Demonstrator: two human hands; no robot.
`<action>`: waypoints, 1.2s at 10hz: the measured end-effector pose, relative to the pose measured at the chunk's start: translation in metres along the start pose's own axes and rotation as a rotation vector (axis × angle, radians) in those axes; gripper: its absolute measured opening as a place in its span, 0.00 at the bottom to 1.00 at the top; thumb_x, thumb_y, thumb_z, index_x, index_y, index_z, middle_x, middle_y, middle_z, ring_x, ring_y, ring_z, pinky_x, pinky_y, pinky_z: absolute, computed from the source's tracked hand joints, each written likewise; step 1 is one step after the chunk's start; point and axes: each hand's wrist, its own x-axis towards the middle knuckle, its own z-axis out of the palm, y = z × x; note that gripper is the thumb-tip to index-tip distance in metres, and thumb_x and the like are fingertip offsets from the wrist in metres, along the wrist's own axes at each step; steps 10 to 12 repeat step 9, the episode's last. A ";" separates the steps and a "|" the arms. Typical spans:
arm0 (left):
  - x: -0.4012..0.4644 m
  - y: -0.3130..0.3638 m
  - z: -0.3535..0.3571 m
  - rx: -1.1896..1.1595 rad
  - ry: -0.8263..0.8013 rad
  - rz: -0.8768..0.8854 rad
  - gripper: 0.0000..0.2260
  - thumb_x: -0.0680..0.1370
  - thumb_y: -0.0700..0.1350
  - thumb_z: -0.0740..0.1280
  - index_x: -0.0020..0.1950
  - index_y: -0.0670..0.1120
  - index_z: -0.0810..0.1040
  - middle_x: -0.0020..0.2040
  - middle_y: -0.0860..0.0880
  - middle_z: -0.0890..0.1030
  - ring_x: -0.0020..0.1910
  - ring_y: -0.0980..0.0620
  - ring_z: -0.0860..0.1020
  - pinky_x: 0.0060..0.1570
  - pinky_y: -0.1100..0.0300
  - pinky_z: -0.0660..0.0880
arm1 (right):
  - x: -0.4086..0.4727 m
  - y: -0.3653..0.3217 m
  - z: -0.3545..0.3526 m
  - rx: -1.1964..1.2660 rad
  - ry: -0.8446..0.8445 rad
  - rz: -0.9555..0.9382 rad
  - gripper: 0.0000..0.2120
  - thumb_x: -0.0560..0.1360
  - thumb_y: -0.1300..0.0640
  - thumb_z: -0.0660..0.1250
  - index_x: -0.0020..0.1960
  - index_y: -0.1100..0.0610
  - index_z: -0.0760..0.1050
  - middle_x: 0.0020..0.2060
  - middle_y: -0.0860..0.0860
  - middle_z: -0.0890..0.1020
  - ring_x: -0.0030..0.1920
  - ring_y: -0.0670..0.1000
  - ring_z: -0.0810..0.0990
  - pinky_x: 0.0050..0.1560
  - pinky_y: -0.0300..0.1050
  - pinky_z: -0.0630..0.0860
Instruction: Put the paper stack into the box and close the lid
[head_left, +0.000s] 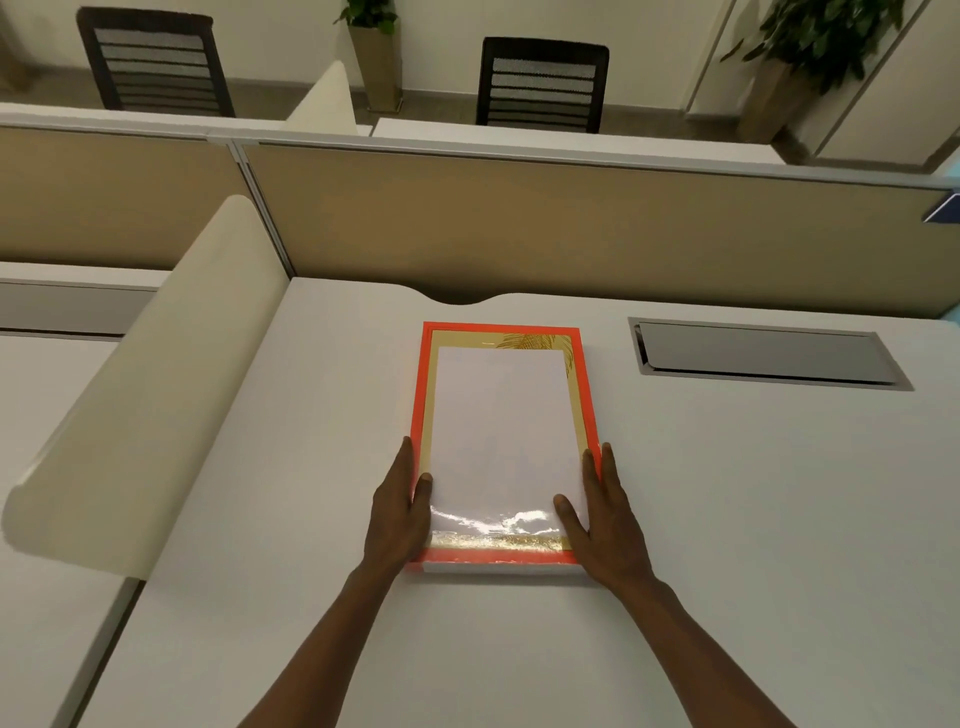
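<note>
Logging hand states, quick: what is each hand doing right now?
Left hand: open, flat against the box's left side, thumb on the paper.
Right hand: open, flat against its right side.

A: Where does the flat orange-rimmed rectangular box (501, 447) sit?

B: On the white desk (727, 493), near its middle, long side running away from the person. The white paper stack (501, 441) lies inside it.

A: And the hands?

B: The left hand (397, 514) lies against the box's left edge at the near end, the right hand (605, 525) against its right edge, thumbs resting on the paper.

A: What else is around?

B: A grey recessed cable hatch (763, 353) to the right of the box. A cream rounded side divider (140, 395) stands to the left. A tan partition panel (519, 228) runs behind the desk, and beyond it stand two black slatted chairs (540, 83) and potted plants (371, 47)
</note>
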 end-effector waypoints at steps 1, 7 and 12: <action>0.001 -0.001 0.001 0.032 -0.012 0.025 0.26 0.85 0.44 0.58 0.82 0.45 0.53 0.80 0.46 0.64 0.78 0.44 0.65 0.78 0.48 0.62 | -0.003 -0.001 0.002 0.006 0.007 0.006 0.38 0.78 0.37 0.49 0.81 0.52 0.41 0.81 0.49 0.40 0.81 0.51 0.47 0.78 0.50 0.59; 0.001 0.011 -0.012 0.133 -0.067 0.028 0.28 0.85 0.51 0.57 0.82 0.44 0.53 0.81 0.46 0.62 0.79 0.44 0.64 0.78 0.47 0.62 | -0.003 -0.004 -0.005 -0.043 -0.046 0.090 0.37 0.81 0.38 0.53 0.82 0.52 0.42 0.82 0.52 0.42 0.81 0.56 0.51 0.78 0.54 0.57; 0.004 0.035 -0.020 0.220 0.023 0.173 0.31 0.83 0.55 0.59 0.83 0.47 0.54 0.82 0.48 0.59 0.82 0.45 0.57 0.79 0.46 0.58 | 0.020 -0.009 -0.050 -0.120 0.151 0.060 0.38 0.79 0.35 0.56 0.81 0.51 0.50 0.81 0.56 0.52 0.80 0.60 0.55 0.76 0.60 0.60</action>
